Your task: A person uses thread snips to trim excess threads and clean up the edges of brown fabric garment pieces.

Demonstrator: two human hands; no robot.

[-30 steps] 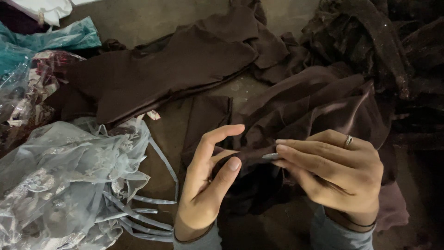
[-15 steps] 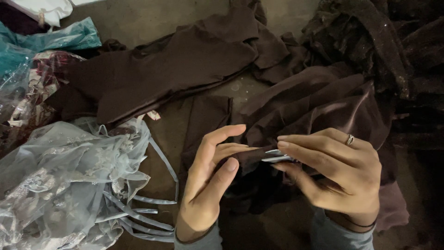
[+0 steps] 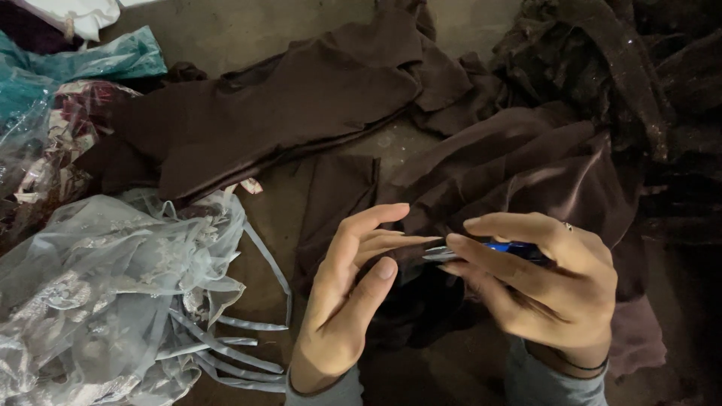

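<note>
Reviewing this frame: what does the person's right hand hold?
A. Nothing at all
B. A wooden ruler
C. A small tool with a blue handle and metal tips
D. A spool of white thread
C: the right hand grips a small blue-handled tool whose metal tips point toward the fingers of the left hand, above the dark brown fabric.

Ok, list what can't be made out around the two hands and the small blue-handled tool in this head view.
- Small blue-handled metal tool: its handle is covered by the right hand, so its kind is unclear.
- Dark brown velvet fabric: the part between the left hand and the blades is hidden by fingers and lost in shadow.
- Pale grey sheer netting: cut off by the left and bottom edges.
- Right wrist: only part of a thin dark band shows.
</note>
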